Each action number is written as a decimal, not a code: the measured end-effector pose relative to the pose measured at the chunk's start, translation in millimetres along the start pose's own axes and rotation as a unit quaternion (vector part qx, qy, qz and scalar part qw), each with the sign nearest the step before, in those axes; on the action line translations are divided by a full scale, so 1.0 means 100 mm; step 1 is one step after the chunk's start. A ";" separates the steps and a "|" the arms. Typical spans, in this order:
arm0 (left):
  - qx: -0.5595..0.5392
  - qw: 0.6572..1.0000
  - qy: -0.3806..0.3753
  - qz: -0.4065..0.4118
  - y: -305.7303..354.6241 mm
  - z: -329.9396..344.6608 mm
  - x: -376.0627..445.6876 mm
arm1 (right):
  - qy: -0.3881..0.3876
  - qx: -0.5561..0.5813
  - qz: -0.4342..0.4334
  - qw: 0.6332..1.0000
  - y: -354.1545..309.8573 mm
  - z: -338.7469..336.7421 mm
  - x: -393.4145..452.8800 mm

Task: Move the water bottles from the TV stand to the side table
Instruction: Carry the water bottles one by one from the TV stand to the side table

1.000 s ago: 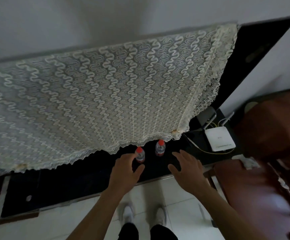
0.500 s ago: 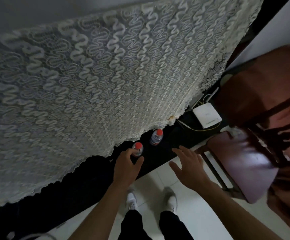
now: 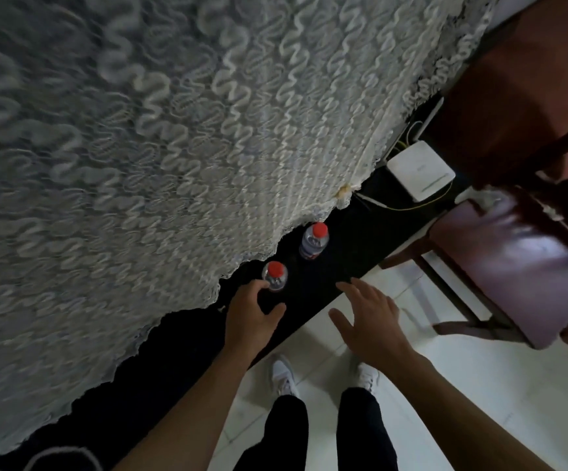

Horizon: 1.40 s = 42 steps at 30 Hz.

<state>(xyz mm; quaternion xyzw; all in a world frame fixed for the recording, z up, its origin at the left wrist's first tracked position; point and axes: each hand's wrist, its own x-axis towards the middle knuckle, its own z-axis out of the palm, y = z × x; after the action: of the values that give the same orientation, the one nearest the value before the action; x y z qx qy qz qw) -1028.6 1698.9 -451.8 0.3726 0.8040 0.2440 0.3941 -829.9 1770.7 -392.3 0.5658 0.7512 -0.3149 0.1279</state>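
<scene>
Two clear water bottles with red caps stand upright on the black TV stand (image 3: pixel 354 239). The near bottle (image 3: pixel 275 276) is at the fingertips of my left hand (image 3: pixel 250 317), whose fingers and thumb curve around its lower body; whether they touch it I cannot tell. The far bottle (image 3: pixel 314 240) stands free, up and to the right. My right hand (image 3: pixel 367 317) hovers with spread fingers over the stand's front edge, below the far bottle and apart from it.
A white lace cloth (image 3: pixel 174 137) hangs over the TV and reaches down to just behind the bottles. A white router (image 3: pixel 420 173) with cables sits at the stand's right end. A dark wooden chair (image 3: pixel 506 260) stands at the right on the white tiled floor (image 3: pixel 479 385).
The view has tilted and come closer to the stand. My left hand has closed in around the near bottle. My right hand stays spread near the stand's edge.
</scene>
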 end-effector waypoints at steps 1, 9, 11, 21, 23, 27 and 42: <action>0.003 1.000 0.006 0.002 -0.04 0.04 0.07 | 0.000 0.008 0.003 1.000 0.01 0.04 0.04; -0.008 0.999 0.039 0.004 -0.29 0.33 0.55 | -0.012 0.040 0.023 0.999 0.14 0.37 0.23; -0.020 0.999 0.042 0.011 -0.36 0.45 0.64 | -0.017 0.041 0.027 0.999 0.20 0.42 0.23; 0.005 0.987 0.150 0.049 -0.48 0.77 0.91 | -0.011 0.037 0.041 0.998 0.45 0.45 0.17; 0.007 0.986 0.155 0.053 -0.51 0.78 0.91 | -0.009 0.037 0.042 0.998 0.46 0.44 0.18; 0.008 0.986 0.151 0.068 -0.50 0.76 0.79 | -0.001 0.052 0.046 0.998 0.49 0.42 0.17; -0.072 0.965 0.134 0.214 0.63 0.42 -0.52 | 0.087 0.186 0.083 0.975 0.58 -0.25 -0.88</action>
<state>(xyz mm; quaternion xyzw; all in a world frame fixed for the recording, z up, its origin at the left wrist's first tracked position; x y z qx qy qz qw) -947.3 1700.3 -409.1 0.4710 0.7310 0.4275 0.2472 -743.6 1727.6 -344.1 0.6656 0.6376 -0.3873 -0.0196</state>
